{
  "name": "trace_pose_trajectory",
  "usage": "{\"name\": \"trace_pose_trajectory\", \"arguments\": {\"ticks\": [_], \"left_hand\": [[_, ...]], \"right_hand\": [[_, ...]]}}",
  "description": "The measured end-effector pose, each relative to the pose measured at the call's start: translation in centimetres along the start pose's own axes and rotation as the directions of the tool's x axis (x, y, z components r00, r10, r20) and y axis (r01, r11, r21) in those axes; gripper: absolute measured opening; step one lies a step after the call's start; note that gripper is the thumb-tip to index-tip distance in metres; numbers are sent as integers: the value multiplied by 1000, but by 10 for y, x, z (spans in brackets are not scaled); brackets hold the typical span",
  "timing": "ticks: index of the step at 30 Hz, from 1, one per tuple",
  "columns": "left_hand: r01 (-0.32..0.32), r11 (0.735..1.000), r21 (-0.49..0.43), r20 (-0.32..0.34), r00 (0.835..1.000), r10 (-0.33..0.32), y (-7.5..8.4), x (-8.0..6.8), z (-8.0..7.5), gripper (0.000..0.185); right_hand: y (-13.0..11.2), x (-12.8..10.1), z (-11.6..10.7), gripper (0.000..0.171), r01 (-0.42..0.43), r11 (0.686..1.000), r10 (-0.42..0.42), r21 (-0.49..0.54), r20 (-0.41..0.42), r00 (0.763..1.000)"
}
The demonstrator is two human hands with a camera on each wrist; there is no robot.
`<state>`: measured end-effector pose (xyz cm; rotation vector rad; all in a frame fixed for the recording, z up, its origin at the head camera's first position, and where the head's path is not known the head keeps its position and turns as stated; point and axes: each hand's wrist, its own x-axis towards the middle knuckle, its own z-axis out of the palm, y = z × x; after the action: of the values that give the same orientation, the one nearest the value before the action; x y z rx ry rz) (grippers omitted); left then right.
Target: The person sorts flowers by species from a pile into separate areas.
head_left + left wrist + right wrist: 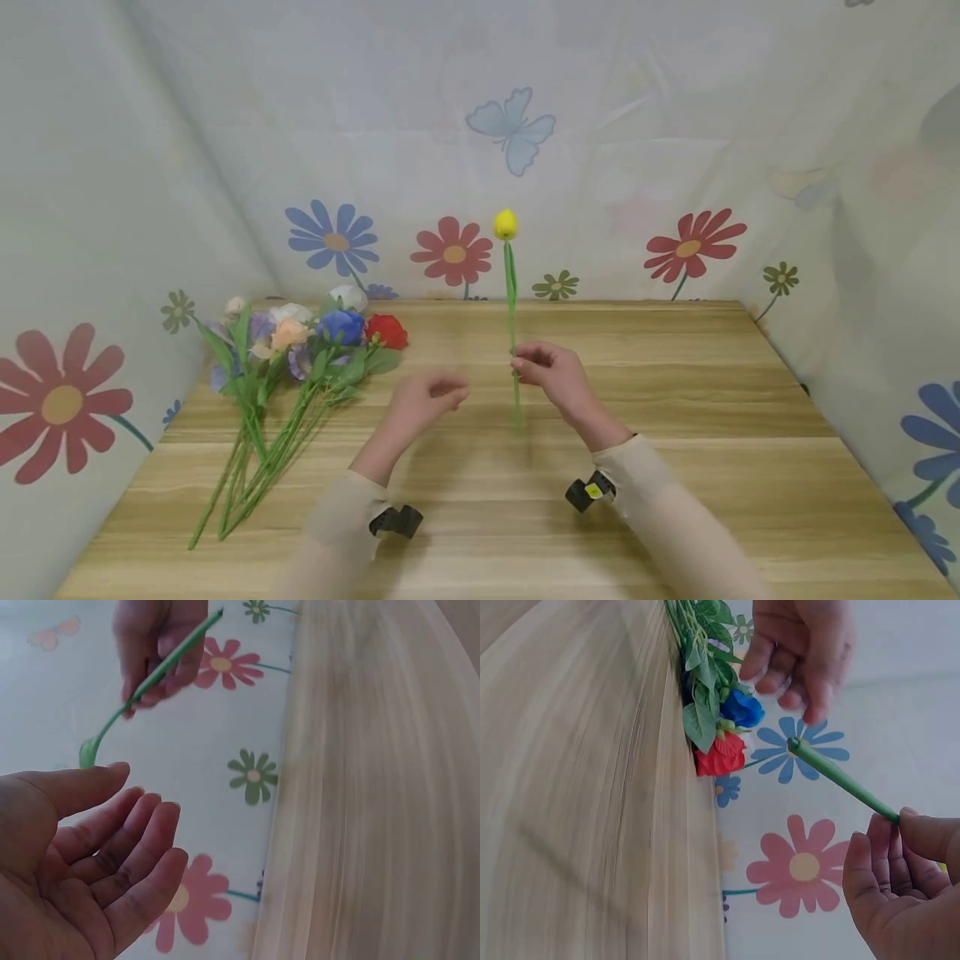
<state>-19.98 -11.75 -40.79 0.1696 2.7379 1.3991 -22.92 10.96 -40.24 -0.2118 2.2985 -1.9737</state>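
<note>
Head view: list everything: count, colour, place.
Table: one, brown, beneath
Tulip: one, yellow, upright, centre
Red flower: one, red, table's back left
Blue flower: one, blue, left of red
Peach flower: one, peach, left of blue
White flowers: two or more, white, left
Purple flowers: several, purple, left
Stems: several, green, left
Backdrop: count unclear, printed white, behind
Wrist devices: two, black, front
Sleeves: two, beige, front
Left hand: one, empty, left of tulip
Right hand: one, pinching tulip's stem

Smooth wood-grain tabletop (675, 383), creased cloth-like backdrop (360, 83), plastic-looking smooth tulip stem (845, 781)
</note>
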Motion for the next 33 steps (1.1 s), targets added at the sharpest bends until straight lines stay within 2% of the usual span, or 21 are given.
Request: {"name": "trace_pose_trajectory", "arguments": {"ticks": [6,12,21,28,33], "left_hand": [[-19,996,85,37,999,16,-17,-11,-29,30],[-38,984,174,16,999,35,-30,-22,-50,28],[10,963,268,6,1000,-12,-52,-42,-82,31],[32,947,320,-18,999,-27,-65,-47,-106,33],[48,917,396,-68,997,-23,-78,-50,-121,36]], "right_hand": [[8,-3,-27,30,-14,1000,14,-27,-21,1000],[18,-13,-60,34,-39,997,36,-63,-52,998],[23,-27,-101,37,-67,984,60,-166,-51,997],[29,-36,-139,39,-88,951,68,-297,-76,995],[37,-43,-167,37,-105,910,69,-401,-103,992]]}}
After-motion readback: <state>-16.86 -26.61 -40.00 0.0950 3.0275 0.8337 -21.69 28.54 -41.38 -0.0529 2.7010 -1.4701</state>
